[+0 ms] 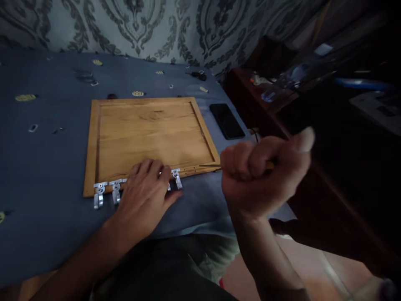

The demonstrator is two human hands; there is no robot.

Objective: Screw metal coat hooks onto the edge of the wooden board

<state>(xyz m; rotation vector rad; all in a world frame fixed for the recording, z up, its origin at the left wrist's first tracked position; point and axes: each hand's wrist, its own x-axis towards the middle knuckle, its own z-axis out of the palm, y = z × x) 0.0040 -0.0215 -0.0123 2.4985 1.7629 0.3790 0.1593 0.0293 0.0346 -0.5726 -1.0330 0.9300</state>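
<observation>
A framed wooden panel (pixel 153 133) lies flat on the blue cloth. Metal hinges (pixel 99 193) line its near edge, some partly hidden under my left hand (pixel 145 194). That hand rests over the near edge and the hinges, fingers bent and thumb apart; whether it grips a hinge is hidden. My right hand (pixel 263 173) is closed in a fist around a screwdriver, whose thin shaft (pixel 210 165) points left over the panel's near right corner. Small holes show in the frame between the rightmost hinge (pixel 177 179) and the shaft's tip.
A black phone (pixel 227 121) lies right of the panel. Small metal parts (pixel 84 76) and a dark object (pixel 197 75) are on the cloth (pixel 46 163) behind it. A dark reddish wooden edge (pixel 250 94) with clear plastic items runs along the right. Patterned fabric hangs at the back.
</observation>
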